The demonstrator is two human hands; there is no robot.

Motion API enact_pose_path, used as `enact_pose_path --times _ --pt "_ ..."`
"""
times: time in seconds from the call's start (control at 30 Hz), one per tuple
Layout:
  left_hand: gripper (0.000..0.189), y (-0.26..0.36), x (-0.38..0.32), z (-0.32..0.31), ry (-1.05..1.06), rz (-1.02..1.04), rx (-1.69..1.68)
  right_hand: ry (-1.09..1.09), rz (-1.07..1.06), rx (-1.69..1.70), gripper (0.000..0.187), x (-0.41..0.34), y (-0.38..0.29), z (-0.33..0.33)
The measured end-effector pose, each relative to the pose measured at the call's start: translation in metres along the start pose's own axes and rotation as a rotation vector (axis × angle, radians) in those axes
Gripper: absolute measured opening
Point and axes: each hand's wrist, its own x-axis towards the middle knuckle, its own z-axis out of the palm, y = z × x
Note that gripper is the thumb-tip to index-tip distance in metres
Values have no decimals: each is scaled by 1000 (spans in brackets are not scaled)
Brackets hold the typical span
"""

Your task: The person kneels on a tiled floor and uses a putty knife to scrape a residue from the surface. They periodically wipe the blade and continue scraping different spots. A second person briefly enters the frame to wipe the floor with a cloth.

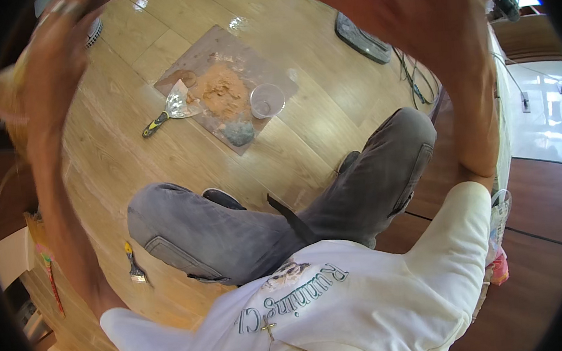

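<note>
Both my arms are raised towards the top of the view. My left hand [62, 24] is at the upper left, blurred, its fingers cut off by the edge. My right hand [411, 5] is large and close at the upper right, its fingers out of view. Whether either holds anything cannot be told. On the floor before me lies a brownish board [272, 49] bearing a heap of orange-tan powder or paste [221, 89], a clear plastic cup [267, 101] and a dark grey lump [238, 133]. A putty knife [176, 103] rests across the board's left edge.
A paintbrush [136, 269] lies on the wood-look floor [101, 188] at the lower left. At the upper right are a dark grey flat object [362, 38] and coiled cables [418, 80]. My crossed legs [217, 238] are close below the board. A plastic bag [500, 219] stands at the right.
</note>
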Motion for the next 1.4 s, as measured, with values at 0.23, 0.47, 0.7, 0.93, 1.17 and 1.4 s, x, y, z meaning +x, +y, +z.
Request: enact_pose_path --times 0.23,0.47,0.7,0.93,1.17,1.4 --pt "31 210 141 45 133 331 -227 -354 379 212 37 -155 95 13" --pt "50 259 160 111 -94 374 -309 -543 977 318 54 -353 131 39" --pt "65 210 128 179 -372 103 -418 -855 1118 283 55 -496 159 16" --pt "49 217 110 223 -473 37 -491 -825 1303 -11 53 -470 121 -68" --pt "47 242 131 244 -514 92 -563 -502 1274 130 43 -448 94 -35" --pt "45 230 113 250 -595 26 -650 -573 1051 140 48 -509 125 52"
